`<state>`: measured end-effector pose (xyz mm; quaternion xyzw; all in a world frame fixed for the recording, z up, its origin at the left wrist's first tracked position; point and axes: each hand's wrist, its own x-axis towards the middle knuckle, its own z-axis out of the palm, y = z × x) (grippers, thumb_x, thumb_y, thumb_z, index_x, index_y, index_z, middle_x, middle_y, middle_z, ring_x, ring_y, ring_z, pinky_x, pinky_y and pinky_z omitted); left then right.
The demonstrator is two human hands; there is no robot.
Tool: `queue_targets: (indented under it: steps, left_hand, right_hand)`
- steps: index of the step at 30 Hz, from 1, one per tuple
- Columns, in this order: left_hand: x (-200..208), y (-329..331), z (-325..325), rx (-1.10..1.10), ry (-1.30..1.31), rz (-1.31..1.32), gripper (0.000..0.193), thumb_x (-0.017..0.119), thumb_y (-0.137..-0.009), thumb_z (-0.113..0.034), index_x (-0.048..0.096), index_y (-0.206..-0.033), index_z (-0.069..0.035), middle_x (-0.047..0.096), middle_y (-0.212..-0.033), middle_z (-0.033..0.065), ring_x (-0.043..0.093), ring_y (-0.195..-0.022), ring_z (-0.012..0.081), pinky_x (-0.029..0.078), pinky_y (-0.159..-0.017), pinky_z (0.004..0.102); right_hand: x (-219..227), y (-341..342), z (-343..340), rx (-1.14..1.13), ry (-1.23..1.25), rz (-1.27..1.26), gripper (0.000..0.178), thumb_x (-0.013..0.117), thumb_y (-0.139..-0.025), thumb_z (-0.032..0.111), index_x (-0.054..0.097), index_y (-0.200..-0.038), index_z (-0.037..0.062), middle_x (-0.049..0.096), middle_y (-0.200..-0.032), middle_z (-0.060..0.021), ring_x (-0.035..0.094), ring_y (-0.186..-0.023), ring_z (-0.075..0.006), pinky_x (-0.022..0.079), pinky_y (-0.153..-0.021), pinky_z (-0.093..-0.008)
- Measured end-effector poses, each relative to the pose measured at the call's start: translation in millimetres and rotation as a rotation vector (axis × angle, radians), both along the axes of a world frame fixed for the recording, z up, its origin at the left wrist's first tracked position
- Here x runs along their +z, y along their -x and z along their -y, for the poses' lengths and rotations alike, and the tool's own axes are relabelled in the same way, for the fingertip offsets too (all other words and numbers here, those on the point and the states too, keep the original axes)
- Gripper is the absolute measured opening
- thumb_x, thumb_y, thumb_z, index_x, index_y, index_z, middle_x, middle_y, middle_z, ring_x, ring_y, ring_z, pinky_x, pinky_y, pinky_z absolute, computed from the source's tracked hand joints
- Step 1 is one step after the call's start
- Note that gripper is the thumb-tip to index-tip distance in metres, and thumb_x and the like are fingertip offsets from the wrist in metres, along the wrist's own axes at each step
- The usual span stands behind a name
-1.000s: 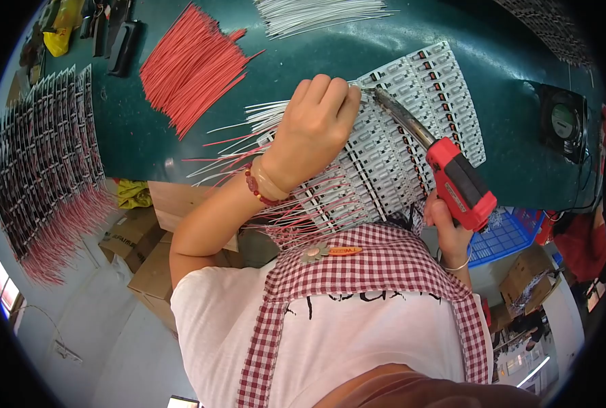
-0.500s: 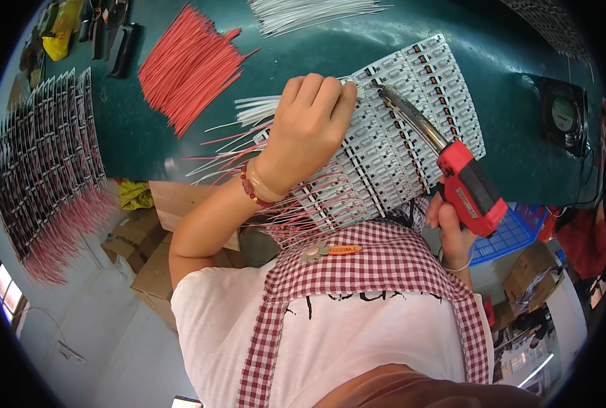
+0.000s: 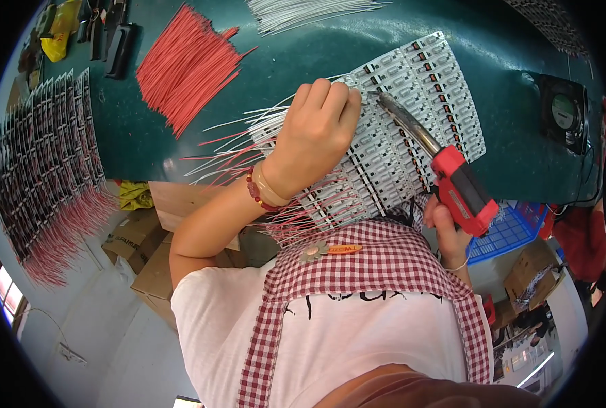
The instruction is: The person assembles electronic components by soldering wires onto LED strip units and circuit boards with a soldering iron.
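A large white panel of small circuit boards [image 3: 452, 102] lies tilted in front of me on the green table. My left hand [image 3: 316, 139] is closed over its upper left part, fingers pinched around thin white wires [image 3: 265, 122]; the fingertips are partly hidden. Red wires [image 3: 326, 200] and more white ones trail off the panel's left and lower edges. In my right hand [image 3: 448, 231] is a red and black soldering gun [image 3: 463, 187]. Its metal tip points up and left at the panel, close to my left fingertips. Whether the tip touches the panel, I cannot tell.
Beyond my left hand lie a pile of red wires [image 3: 184, 71] and a bundle of white wires [image 3: 303, 12]. Wired panels [image 3: 47, 163] hang over the left table edge. A black fan-like device [image 3: 563, 112] stands right, above a blue basket [image 3: 510, 231]. Cardboard boxes [image 3: 160, 268] stand below.
My left hand has shifted slightly right. The white wires beside it have spread from a tight bunch. The soldering gun has moved a little left, its tip still near my left fingers.
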<state>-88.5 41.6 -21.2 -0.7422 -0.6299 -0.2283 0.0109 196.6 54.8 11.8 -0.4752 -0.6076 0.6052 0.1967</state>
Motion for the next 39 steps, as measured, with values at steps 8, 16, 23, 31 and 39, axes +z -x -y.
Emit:
queue_targets:
  steps: [8, 16, 23, 31, 39]
  left_hand:
    - [2.6, 1.0, 1.4, 0.008, 0.012, -0.026, 0.026, 0.061, -0.073, -0.007, 0.064, -0.095, 0.005, 0.048, -0.082, 0.0087, 0.049, -0.079, 0.0220, 0.042, -0.069, 0.0325]
    - [7.5, -5.4, 6.3, -0.042, -0.006, 0.042, 0.029, 0.061, -0.074, -0.007, 0.064, -0.100, 0.006, 0.049, -0.083, 0.0092, 0.050, -0.080, 0.0229, 0.043, -0.070, 0.0326]
    - [4.9, -10.1, 6.3, -0.023, 0.039, 0.046, 0.026, 0.061, -0.074, -0.006, 0.063, -0.097, 0.006, 0.047, -0.083, 0.0090, 0.049, -0.079, 0.0227, 0.042, -0.070, 0.0330]
    - [4.8, -11.1, 6.6, -0.009, 0.051, 0.045, 0.027, 0.060, -0.073, -0.007, 0.063, -0.096, 0.005, 0.047, -0.083, 0.0090, 0.049, -0.080, 0.0226, 0.042, -0.070, 0.0330]
    - [7.2, -9.7, 4.0, 0.003, 0.046, 0.011, 0.025, 0.060, -0.071, -0.007, 0.062, -0.093, 0.003, 0.047, -0.083, 0.0090, 0.048, -0.079, 0.0223, 0.042, -0.070, 0.0328]
  right_hand:
    - [4.9, -7.2, -4.5, -0.040, 0.019, -0.111, 0.057, 0.064, -0.094, 0.034, 0.047, -0.132, -0.0050, 0.054, -0.069, -0.0047, 0.047, -0.056, -0.0102, 0.038, -0.050, -0.0242]
    - [2.9, -10.8, 3.3, -0.051, 0.085, -0.110, 0.052, 0.064, -0.094, 0.031, 0.048, -0.129, -0.0031, 0.054, -0.070, -0.0053, 0.047, -0.057, -0.0103, 0.039, -0.052, -0.0244]
    - [-15.7, -32.5, 7.7, 0.096, -0.004, 0.042, 0.042, 0.062, -0.095, 0.028, 0.051, -0.124, -0.0003, 0.055, -0.071, -0.0061, 0.048, -0.058, -0.0109, 0.038, -0.053, -0.0245]
    - [5.7, -14.9, 6.8, -0.025, 0.051, -0.056, 0.056, 0.063, -0.094, 0.035, 0.047, -0.130, -0.0048, 0.054, -0.071, -0.0047, 0.048, -0.059, -0.0100, 0.040, -0.055, -0.0246]
    - [6.1, -21.1, 6.2, -0.030, 0.077, -0.095, 0.058, 0.063, -0.094, 0.036, 0.046, -0.131, -0.0052, 0.054, -0.072, -0.0041, 0.048, -0.059, -0.0097, 0.040, -0.055, -0.0245]
